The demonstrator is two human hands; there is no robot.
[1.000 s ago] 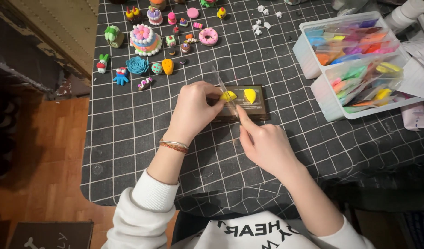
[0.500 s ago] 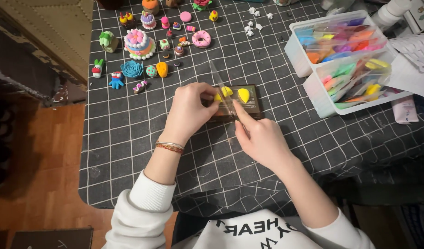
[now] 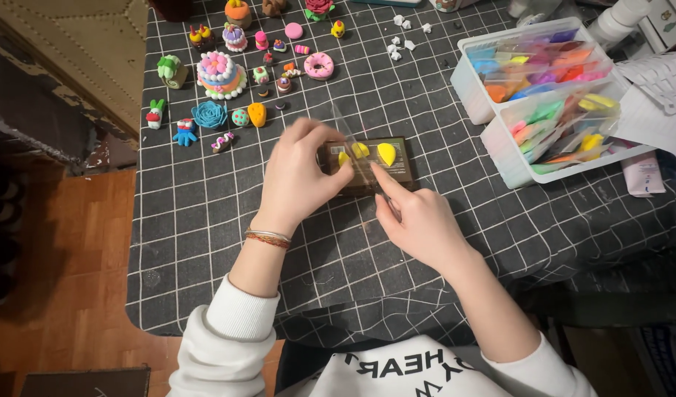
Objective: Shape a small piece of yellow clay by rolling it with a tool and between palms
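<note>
I see my left hand (image 3: 297, 176) resting on the left end of a dark slab (image 3: 367, 163) near the middle of the counter (image 3: 206, 242), fingers curled together and steadying it. My right hand (image 3: 419, 220) holds a clear plastic blade (image 3: 349, 140), fingers pinched on its lower end, its edge set slantwise over the slab. Three yellow clay pieces (image 3: 386, 153) lie on the slab: two small ones beside the blade and a larger teardrop to its right. Judged from this, shaping is partway: the yellow pieces are formed but lie apart, joined to nothing. Along the far-left edge stand finished models, a tiered cake (image 3: 219, 73) and a pink donut (image 3: 319, 66) among them. At the far-right corner sits a clear box (image 3: 500, 140) of coloured clay.
</note>
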